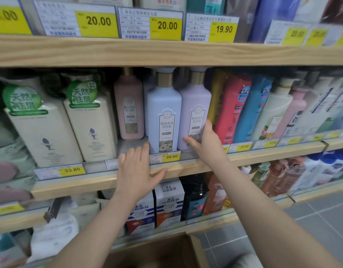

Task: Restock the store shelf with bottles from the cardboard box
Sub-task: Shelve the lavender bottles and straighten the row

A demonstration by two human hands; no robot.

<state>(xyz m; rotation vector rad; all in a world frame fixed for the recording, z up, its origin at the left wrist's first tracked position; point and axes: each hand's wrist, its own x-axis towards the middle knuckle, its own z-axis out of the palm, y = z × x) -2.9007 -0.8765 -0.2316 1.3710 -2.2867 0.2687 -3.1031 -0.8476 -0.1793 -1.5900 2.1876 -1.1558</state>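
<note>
1. Placing step: right hand grips lilac bottle low on the shelf, beside blue bottle.
2. Left hand open, flat on shelf edge.
3. Next likely: let go, reach down to cardboard box.

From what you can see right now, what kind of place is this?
Most likely a shop aisle for hair care. Wooden shelves carry rows of bottles, such as the pale blue bottle, and yellow price tags line each shelf edge. A cardboard box stands below.
</note>
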